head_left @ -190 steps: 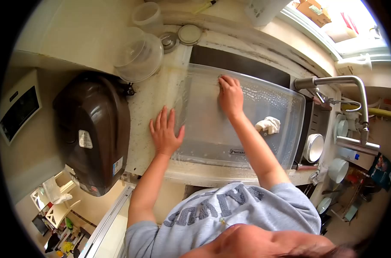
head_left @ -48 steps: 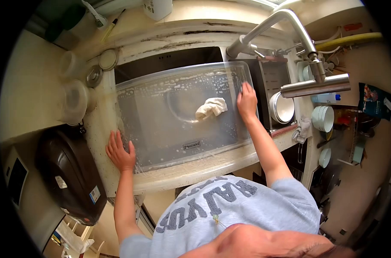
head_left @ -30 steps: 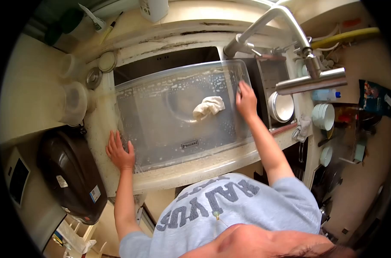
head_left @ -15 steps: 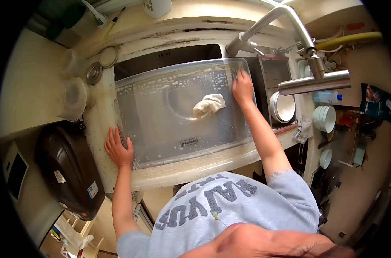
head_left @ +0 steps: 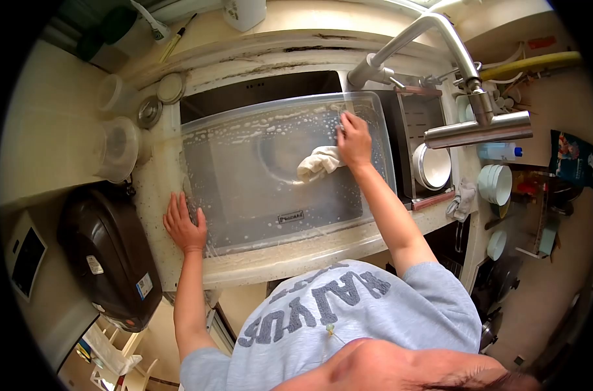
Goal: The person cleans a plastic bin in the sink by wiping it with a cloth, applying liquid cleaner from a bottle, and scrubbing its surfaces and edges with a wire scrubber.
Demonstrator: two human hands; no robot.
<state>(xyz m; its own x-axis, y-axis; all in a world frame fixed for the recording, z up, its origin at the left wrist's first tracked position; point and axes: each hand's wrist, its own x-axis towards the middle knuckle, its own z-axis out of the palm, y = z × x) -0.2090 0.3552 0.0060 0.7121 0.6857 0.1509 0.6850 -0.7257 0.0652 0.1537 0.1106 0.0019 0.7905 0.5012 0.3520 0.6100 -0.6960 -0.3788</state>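
A large clear plastic lid or shallow tub [head_left: 257, 221], wet with soap suds along its far side, lies across the sink [head_left: 244, 88]. On its middle sits a crumpled white cloth [head_left: 319, 164]. My right hand [head_left: 355, 140] is over the plastic's far right part, just beyond the cloth, fingers curled; what they hold, if anything, is hidden. Flat on the counter edge at the plastic's near left corner, my left hand [head_left: 185, 223] rests with fingers spread.
A metal faucet [head_left: 482, 124] arches over the right side. White bowls [head_left: 432, 166] stand in the right basin, with more bowls [head_left: 494, 182] on the counter beyond. Plastic containers [head_left: 118, 150] and a dark brown bin [head_left: 107, 260] are on the left.
My right hand has moved left from the plastic's right rim, inward toward the cloth. My left hand stays in place on the counter.
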